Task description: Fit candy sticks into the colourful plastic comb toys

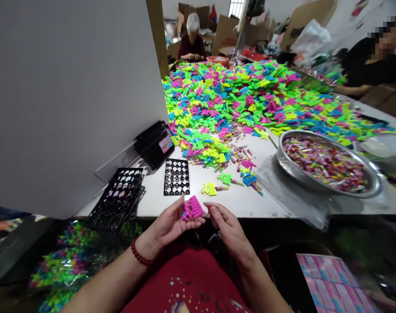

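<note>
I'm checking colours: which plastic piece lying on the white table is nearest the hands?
The yellow, ribbed plastic piece, just beyond the left hand and right hand; the green plastic piece and blue, ribbed plastic piece lie farther away.

Twelve o'clock taken as straight ahead from the seat. White worktop (pixel 154 198): at its far side, a heap of bright plastic pieces (pixel 224 104) is spread from eleven to two. Black grid tray (pixel 177 184) laid flat just before twelve; stacked black trays (pixel 118 195) noted at ten. Yellow piece (pixel 211 189) placed near twelve, blue piece (pixel 249 178) at one. Metal basin (pixel 302 180), filled with small colourful items (pixel 328 163), set at two beside clear plastic (pixel 282 195).
</note>
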`<state>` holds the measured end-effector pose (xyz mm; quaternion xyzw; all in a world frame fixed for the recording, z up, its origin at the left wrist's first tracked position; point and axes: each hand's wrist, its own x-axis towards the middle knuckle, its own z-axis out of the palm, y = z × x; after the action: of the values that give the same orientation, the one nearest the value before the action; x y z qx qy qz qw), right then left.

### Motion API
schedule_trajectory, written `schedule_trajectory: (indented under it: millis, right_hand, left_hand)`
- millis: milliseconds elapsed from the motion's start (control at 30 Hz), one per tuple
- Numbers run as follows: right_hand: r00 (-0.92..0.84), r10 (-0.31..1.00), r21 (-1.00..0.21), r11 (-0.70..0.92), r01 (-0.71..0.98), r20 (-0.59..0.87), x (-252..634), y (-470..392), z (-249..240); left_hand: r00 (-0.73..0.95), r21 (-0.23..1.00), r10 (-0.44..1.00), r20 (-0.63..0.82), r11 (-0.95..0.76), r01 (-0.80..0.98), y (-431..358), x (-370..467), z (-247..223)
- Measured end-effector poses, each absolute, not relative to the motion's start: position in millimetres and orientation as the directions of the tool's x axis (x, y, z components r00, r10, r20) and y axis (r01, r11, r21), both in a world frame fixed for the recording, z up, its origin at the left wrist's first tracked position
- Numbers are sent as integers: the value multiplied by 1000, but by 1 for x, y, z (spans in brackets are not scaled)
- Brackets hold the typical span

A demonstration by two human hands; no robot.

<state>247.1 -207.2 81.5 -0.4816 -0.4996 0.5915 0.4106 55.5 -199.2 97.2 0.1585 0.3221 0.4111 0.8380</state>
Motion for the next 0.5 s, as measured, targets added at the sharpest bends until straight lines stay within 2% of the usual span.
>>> schedule_trajectory:
  millis: [133,333,500]
  right_hand:
    - [-255,945,-969,-232,-89,-202,241,-220,80]
    - [-276,931,-916,-310,-254,-238,227,-225,77]
    - [-322,912,-890,-351,-290,-254,223,-227,75]
  left_hand:
    - [391,652,810,-437,584,-484,-209,51,92]
    - [418,709,803,-426,583,-397,-215,46,91]
    - [389,727,819,-421,561,-395,-220,46,88]
